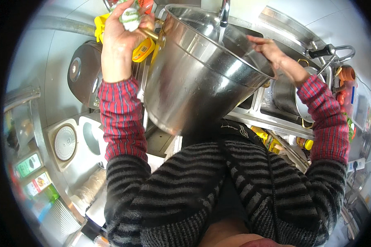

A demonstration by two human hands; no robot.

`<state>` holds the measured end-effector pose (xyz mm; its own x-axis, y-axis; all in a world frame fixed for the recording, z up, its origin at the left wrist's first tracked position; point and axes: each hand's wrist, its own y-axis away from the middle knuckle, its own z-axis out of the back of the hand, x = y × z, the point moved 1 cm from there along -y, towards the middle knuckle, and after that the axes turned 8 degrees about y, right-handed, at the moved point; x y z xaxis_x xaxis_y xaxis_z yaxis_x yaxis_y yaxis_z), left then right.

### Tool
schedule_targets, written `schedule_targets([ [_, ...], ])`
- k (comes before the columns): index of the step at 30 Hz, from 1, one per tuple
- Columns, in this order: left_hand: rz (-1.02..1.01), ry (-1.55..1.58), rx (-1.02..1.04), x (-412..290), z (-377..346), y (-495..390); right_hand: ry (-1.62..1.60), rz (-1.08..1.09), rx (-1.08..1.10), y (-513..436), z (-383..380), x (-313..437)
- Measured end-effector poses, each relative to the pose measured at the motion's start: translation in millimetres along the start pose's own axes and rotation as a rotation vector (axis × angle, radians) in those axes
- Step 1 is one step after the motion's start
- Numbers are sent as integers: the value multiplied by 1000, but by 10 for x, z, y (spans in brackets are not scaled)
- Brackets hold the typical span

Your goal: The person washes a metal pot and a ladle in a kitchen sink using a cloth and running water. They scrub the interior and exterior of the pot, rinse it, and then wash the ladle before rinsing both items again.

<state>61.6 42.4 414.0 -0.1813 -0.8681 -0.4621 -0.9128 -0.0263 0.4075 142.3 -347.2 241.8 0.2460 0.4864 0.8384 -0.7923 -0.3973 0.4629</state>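
Observation:
A large stainless steel stockpot (191,74) is tilted, its mouth turned up and away from me towards the right. Water runs into it from a chrome faucet (224,18). My left hand (122,40) is closed around a green-and-white cloth (131,19), at the brass-coloured side handle (150,33) on the pot's left; whether it also grips the handle cannot be told. My right hand (267,51) is at the far right rim, fingers apart over the pot's mouth and slightly blurred, holding nothing that I can see. The pot's bottom inside is hidden.
A sink edge (269,123) runs beneath the pot. In the right basin stands another metal pot (286,92). Left are yellow bottles (143,50) and a dark rice cooker (85,74). At right are a black-handled metal tool (321,52) and a terracotta-coloured container (347,74).

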Motion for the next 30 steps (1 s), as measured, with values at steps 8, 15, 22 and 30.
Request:
schedule_targets([
  [8, -40, 62, -44, 172, -176, 436, -163, 84, 147, -423, -678, -339],
  [15, -211, -165, 20, 524, -477, 786, -281, 380, 53, -936, -700, -292],
  [22, -281, -290, 18, 669, -284, 701, -499, 232, -155, -691, -273, -254],
  [30, -163, -370, -86, 683, 420, 50, -412, 220, -347, -190, 106, -466],
])
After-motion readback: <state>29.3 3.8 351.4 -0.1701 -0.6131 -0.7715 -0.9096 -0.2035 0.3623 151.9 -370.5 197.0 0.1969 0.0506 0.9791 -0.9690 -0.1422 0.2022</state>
